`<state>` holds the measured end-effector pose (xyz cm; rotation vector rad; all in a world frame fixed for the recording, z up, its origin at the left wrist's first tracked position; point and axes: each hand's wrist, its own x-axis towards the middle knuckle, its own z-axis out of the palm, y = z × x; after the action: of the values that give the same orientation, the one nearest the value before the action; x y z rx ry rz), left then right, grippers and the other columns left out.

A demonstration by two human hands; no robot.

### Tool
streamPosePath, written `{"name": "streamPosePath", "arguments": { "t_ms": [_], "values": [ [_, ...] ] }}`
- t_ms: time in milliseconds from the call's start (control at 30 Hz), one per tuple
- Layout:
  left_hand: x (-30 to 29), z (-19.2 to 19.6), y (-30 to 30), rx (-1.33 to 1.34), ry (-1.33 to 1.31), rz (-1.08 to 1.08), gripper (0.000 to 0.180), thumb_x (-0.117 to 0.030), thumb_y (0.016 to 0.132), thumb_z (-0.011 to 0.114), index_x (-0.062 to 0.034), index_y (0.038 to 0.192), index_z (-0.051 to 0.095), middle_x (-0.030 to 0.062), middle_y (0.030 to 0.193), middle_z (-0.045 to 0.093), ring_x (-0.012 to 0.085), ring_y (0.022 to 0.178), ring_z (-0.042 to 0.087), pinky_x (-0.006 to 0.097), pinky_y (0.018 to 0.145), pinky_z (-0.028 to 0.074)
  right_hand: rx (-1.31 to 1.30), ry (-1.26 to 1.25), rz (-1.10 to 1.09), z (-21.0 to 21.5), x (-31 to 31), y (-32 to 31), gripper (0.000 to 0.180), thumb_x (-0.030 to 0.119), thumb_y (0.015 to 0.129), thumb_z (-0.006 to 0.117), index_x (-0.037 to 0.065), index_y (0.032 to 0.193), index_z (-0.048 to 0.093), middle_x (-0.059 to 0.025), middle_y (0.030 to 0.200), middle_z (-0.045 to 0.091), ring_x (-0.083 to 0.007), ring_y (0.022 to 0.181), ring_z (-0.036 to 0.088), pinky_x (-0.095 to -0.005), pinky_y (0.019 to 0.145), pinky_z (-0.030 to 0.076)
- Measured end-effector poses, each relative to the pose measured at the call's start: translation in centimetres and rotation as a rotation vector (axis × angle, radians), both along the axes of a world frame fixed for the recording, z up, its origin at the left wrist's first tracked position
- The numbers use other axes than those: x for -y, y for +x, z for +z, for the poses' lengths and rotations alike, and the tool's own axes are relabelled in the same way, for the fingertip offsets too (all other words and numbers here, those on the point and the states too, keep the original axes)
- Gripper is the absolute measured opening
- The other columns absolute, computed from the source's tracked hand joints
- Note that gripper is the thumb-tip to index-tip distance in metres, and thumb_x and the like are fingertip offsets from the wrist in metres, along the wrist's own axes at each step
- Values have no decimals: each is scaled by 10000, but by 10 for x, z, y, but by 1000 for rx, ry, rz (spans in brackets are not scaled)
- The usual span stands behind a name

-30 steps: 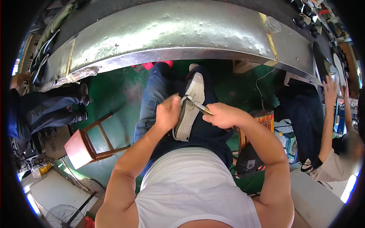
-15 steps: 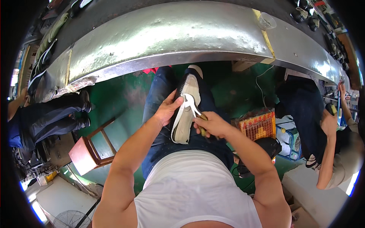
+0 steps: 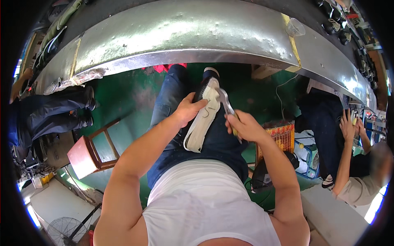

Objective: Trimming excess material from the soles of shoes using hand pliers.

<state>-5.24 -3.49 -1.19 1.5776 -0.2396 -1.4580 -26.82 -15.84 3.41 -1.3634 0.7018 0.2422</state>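
We see the left hand (image 3: pixel 189 111) closed around a pale shoe upper (image 3: pixel 202 119) that lies along the lap, toe end pointing away from the body. The fingers wrap behind it, so their tips are hidden. The right hand (image 3: pixel 243 126) is closed on the handles of metal pliers (image 3: pixel 226 105); the handles are almost fully covered by the fist, only a small yellowish part shows below it. The tip of the pliers touches the right edge of the upper near its far end, but we cannot tell if it bites the material. The inner side of the upper is also not visible.

Beyond both hands, a long metal workbench (image 3: pixel 184 33) bends across the top, and its front edge is near the toe of the upper. Left of the left hand, well apart, a small wooden stool (image 3: pixel 91 151) stands on the green floor (image 3: pixel 127 94), with open floor between. Right of the right hand a basket (image 3: pixel 283 135) stands near, and further right another person (image 3: pixel 353 164) sits, partly cut off by the dark rim.
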Motion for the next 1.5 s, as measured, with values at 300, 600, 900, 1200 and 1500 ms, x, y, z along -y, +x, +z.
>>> {"name": "streamPosePath", "arguments": {
  "t_ms": [300,600,900,1200,1500],
  "values": [
    [13,14,16,52,143,-272,946,-303,803,770,82,1492,249,219,1307,569,284,1150,604,411,945,490,-101,-557,195,5,9,48,412,338,984,543,-60,897,608,-291,843,657,-468,807,633,-477,734,506],
    [11,-9,39,-117,178,-298,991,-376,794,805,4,1509,235,175,1410,499,279,1230,539,477,991,410,158,-757,529,-2,-22,-4,260,192,922,601,-48,1021,607,-213,914,674,-359,894,671,-448,802,535],
    [4,-13,36,-80,167,-164,871,-387,801,796,27,1425,350,149,1282,590,257,1111,610,447,873,486,-15,-848,427,-18,-43,21,266,218,918,620,16,1089,600,-177,937,658,-368,890,655,-468,770,517],
    [-24,-3,16,37,-2,-308,882,-226,844,770,25,1499,235,184,1374,518,266,1200,563,393,1024,442,-134,-700,388,-13,-50,-23,213,214,936,604,5,978,597,-221,904,667,-415,881,653,-498,756,511],
    [-31,-11,-22,108,-143,-51,963,-126,891,720,-73,1576,45,170,1483,402,235,1310,466,345,1102,370,-97,-936,460,4,-68,-32,224,213,928,620,-7,941,580,-197,861,653,-368,811,675,-470,719,530]
  ]
}}
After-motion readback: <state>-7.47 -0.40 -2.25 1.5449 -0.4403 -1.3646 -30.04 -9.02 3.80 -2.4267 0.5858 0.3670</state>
